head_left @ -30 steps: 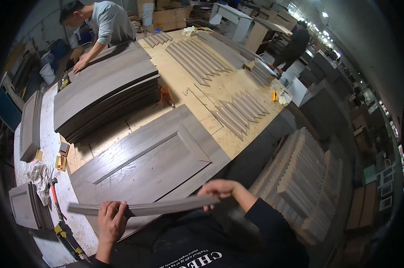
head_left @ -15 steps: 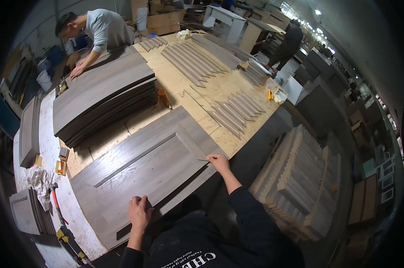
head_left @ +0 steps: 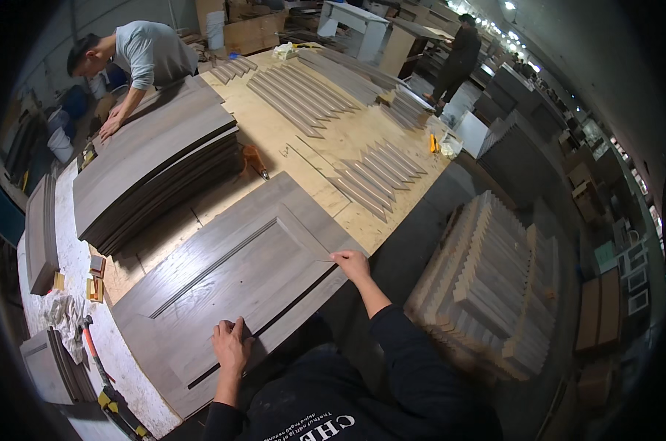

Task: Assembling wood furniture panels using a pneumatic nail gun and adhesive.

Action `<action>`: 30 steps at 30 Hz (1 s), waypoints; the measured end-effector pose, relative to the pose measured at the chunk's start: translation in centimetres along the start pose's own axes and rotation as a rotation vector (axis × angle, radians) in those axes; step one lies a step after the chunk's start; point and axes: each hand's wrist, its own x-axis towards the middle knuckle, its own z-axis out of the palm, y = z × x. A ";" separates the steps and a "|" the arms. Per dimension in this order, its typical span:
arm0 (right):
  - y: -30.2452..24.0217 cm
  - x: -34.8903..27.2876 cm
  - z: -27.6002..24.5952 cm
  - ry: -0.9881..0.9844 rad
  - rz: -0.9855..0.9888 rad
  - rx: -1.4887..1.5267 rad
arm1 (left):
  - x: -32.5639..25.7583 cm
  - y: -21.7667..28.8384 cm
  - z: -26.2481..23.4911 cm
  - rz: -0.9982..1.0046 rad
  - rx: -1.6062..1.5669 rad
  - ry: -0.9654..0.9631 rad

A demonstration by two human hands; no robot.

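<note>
A grey wood-grain door panel [head_left: 208, 294] with a recessed rectangular field lies flat on the near end of the workbench. Moulding runs along the far side of the recess; a thin moulding strip [head_left: 292, 290] lies along the near side, beside a dark gap. Pinched at its right end are the closed fingers of my right hand [head_left: 353, 266], near the recess corner. Lower left, my left hand [head_left: 231, 348] has bent fingers closed about the same strip, which is partly hidden beneath them.
Beyond the panel is a tall stack of grey boards [head_left: 156, 169], where a co-worker [head_left: 145, 55] leans over. Mitred strips [head_left: 300, 99] lie in rows on the plywood. An orange-handled tool [head_left: 255, 160] rests nearby. A hammer [head_left: 90, 342] lies left; stacked strips [head_left: 487, 294] stand right.
The dark gap along the near side of the recess has narrowed as the strip moved toward the panel. My right hand has shifted slightly; the whole view has turned a little.
</note>
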 end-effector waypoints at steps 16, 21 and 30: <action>0.1 -0.7 0.5 0.081 -0.060 0.058 | 0.0 -0.4 0.9 0.013 -0.042 0.104; 0.5 0.1 0.2 0.003 -0.123 0.030 | -0.6 -0.9 0.9 -0.002 0.006 0.068; 4.7 9.5 -7.4 0.472 -0.072 -0.181 | -2.8 1.7 -0.5 -0.299 -0.236 0.322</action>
